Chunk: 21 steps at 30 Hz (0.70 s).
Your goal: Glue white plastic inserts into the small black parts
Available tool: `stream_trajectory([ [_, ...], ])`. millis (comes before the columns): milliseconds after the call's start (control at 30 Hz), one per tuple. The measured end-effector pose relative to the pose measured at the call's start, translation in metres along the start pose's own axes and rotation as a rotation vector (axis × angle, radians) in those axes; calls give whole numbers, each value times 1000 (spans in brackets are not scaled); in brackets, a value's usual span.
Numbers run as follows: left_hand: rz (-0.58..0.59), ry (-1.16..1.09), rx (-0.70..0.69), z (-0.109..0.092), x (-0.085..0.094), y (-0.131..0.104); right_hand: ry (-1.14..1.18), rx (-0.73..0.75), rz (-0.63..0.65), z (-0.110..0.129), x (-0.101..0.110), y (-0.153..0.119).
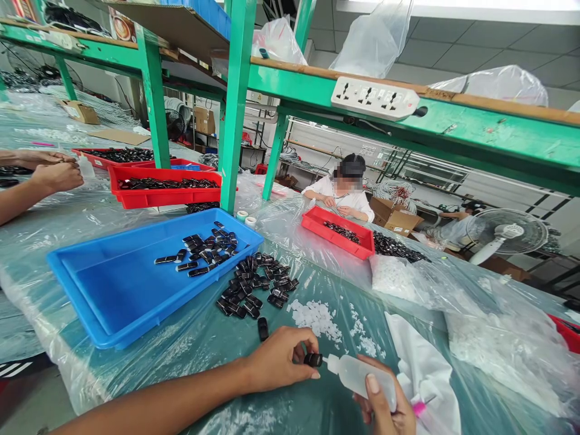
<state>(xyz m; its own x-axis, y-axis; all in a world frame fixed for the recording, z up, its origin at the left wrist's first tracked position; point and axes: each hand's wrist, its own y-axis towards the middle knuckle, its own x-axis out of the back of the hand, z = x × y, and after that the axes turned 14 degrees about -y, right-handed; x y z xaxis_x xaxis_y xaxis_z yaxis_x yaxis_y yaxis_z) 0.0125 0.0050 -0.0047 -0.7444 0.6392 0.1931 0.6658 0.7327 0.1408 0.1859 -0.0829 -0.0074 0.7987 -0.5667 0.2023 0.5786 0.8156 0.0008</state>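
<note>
My left hand [283,359] pinches a small black plastic piece [312,360] between thumb and fingers. A translucent white squeeze bottle [362,376] lies tilted in my right hand [389,399], its thin nozzle at the end of the black piece; whether they touch I cannot tell. One loose black piece [263,329] rests just beyond my left hand, and a pile of similar pieces [254,281] sits behind it. Small white bits [317,319] are spread beyond both hands. Beside my right hand are a white cloth [428,362] and a pink-ended item [419,408], partly hidden.
A blue tray [149,290] holding black pieces stands left. Behind are red trays [167,196] and green shelf posts [235,109]. At far left, a co-worker's hands [57,172] hold a bottle. Another person [347,193] sits across, behind a red tray [338,232]. Plastic bags [502,344] lie right.
</note>
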Motion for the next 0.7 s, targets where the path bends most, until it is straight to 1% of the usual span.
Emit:
stream_trajectory([
  [67, -3, -18, 2, -1, 0, 0, 72, -8, 39, -1, -1, 1],
  [233, 7, -120, 5, -7, 0, -2, 401, -91, 172, -4, -2, 7],
  [300, 13, -135, 2, -10, 0, -2, 439, -92, 194, -6, -1, 12],
  [367, 19, -140, 3, -12, 1, -3, 389, -91, 175, -9, 0, 17],
  [433, 18, -136, 5, -12, 1, -3, 290, -67, 141, -12, 2, 22],
  [600, 16, -96, 10, -11, 2, -4, -112, 97, 82, -21, 1, 33],
  [700, 4, -76, 6, -9, 2, -2, -207, 120, 54, -26, 0, 38],
])
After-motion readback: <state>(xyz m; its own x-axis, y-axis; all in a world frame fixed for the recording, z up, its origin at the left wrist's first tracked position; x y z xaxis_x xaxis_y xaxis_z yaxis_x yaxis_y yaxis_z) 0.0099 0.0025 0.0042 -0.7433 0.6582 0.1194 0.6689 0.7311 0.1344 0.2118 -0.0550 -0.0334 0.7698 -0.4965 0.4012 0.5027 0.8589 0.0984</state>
